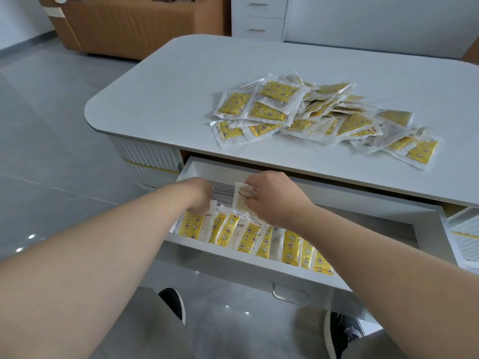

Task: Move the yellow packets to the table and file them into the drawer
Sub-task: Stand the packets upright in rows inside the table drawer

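Crinkly clear-wrapped packet [242, 200] pinched by right hand [274, 198] over the white drawer [233, 260]; left hand [199, 194] blurred, grip unclear. Glossy yellow star-printed row of packets [248, 237] stands inside it.

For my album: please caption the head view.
Right hand pinches a yellow packet over the filed row in the open drawer, left hand alongside; a pile waits on the table.

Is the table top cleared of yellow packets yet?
No, a pile of yellow packets lies on the table above the open drawer.
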Available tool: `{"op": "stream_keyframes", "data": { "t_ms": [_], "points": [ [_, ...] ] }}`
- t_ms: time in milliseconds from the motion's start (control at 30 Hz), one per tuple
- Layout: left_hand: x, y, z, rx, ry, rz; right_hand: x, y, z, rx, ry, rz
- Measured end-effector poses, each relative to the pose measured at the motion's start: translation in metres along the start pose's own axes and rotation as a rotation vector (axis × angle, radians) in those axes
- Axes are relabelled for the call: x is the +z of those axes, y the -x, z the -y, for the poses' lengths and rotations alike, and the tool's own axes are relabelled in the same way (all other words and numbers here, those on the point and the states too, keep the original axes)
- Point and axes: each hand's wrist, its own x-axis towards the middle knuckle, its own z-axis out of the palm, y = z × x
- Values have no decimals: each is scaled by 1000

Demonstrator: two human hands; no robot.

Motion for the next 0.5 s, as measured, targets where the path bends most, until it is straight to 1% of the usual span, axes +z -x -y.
{"op": "stream_keyframes", "data": {
  "t_ms": [33, 67, 133, 167, 200, 267, 333, 400, 467, 500],
  "points": [
    [-5, 0, 1, -10, 175, -3, 1, 0, 1, -31, 18, -20],
    [-10, 0, 2, -30, 427, 21, 3, 1, 1, -68, 32, -40],
    [-17, 6, 3, -52, 958, 163, 6, 1, 3, -152, 54, -66],
    [-19, 9, 4, -56, 1133, 246, 9, 2, 5, -192, 54, -69],
    [-20, 11, 4, -58, 1255, 320, 12, 2, 7, -231, 42, -72],
    [-17, 13, 3, -37, 1377, 382, 19, 3, 10, -292, 3, -73],
    [-12, 14, 2, -46, 1368, 355, 21, 3, 12, -294, -42, -13],
    [-7, 17, 2, -76, 1343, 332, 18, 1, 13, -275, -61, 131],
    [-3, 17, 6, -127, 1323, 300, 12, 1, 14, -264, -2, 273],
    [-1, 15, 10, -156, 1314, 284, 9, 1, 13, -240, 25, 310]
  ]
}}
